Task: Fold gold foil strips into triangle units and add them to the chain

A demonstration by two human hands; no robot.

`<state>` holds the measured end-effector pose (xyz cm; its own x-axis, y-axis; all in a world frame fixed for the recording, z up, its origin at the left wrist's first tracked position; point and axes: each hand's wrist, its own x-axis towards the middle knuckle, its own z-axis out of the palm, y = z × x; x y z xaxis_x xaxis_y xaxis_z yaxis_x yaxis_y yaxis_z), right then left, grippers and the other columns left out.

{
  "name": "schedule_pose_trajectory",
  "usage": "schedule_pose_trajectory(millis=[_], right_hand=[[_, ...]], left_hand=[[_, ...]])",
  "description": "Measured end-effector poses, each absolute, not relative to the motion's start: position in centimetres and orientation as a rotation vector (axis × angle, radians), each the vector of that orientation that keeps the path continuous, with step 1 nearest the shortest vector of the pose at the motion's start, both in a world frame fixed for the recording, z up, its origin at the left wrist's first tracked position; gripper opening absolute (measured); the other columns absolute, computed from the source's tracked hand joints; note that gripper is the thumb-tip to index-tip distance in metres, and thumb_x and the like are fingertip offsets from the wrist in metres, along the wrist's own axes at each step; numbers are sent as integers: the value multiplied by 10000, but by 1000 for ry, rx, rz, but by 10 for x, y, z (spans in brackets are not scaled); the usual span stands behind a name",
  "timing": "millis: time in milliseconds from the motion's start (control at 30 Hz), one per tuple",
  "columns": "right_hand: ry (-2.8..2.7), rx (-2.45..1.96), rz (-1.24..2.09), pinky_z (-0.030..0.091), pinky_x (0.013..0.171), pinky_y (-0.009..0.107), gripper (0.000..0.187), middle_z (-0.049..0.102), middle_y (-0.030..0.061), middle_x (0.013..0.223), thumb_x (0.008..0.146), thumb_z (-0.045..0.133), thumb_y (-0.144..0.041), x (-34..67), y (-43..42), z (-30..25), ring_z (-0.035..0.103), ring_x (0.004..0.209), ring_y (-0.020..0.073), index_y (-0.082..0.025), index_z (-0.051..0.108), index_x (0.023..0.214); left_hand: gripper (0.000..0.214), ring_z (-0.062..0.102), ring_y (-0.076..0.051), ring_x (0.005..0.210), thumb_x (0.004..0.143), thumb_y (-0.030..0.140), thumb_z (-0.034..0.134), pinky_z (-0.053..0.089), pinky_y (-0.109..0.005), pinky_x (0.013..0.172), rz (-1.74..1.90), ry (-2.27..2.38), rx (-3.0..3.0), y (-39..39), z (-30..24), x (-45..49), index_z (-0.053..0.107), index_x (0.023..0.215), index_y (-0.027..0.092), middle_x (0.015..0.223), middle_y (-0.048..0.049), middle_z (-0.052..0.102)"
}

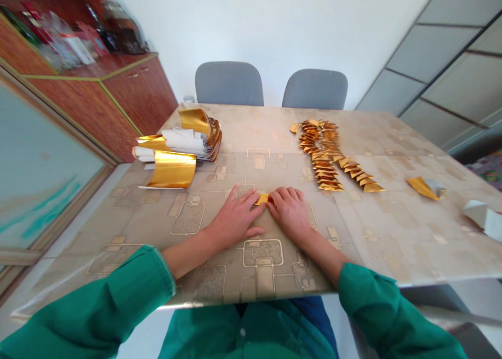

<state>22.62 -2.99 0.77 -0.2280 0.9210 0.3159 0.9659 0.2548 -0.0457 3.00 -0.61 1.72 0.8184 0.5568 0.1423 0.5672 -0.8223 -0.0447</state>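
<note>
Sleeves: my green sleeves [90,301] are lying across the near edge of the table [392,244], with my forearms reaching out from them.
Left hand: my left hand [235,218] is lying nearly flat, with its fingertips pressing against the gold foil piece [262,198].
Right hand: my right hand [288,215] is pressing in from the other side, so both hands are together around the piece, clamping it against the table.
Piece: it is sitting between my fingertips near the table's middle, partly hidden by them.
Folded so far: a long curved line of overlapping gold triangles [325,155] is running from the far edge toward the table's right side.
Not yet folded: a curling stack of gold-and-white sheets [176,150] is lying near the far left corner; I cannot count them.
Right edge: a gold-and-white folded piece [425,187] and a white piece [480,218] are lying apart.
</note>
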Motion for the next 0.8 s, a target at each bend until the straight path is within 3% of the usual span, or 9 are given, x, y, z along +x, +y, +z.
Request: schedule_pose_trajectory(millis=[100,300,600,800], right_hand=[[-2223,-1785,-222,279,914,387,138,680,67,983,954,575,-319,226,-29,5,523,951,238,-215,664,969],[-2237,-1748,-206,254,984,401,173,701,53,975,971,552,-323,230,-32,8,528,965,230,-228,693,942],[-2197,-1756,-137,279,999,416,163,705,36,992,969,557,-331,231,-35,11,543,972,220,-248,697,960],[-2013,-1951,-225,305,942,438,237,644,101,978,890,630,-445,207,-30,6,503,960,274,-210,651,912]], left_hand=[[652,339,-307,1442,932,604,522,153,-575,1188,-180,-848,-2949,-1,10,25,435,1463,236,1523,-135,428],[695,325,-341,1445,924,649,495,162,-605,1171,-162,-830,-2983,9,2,13,361,1513,306,1551,-87,404],[621,297,-367,1452,939,645,464,107,-631,1172,-118,-807,-3015,14,8,-7,444,1464,313,1557,-66,398],[678,251,-360,1473,931,685,435,68,-624,1181,-123,-819,-3026,10,10,-3,431,1475,281,1560,-87,388]])
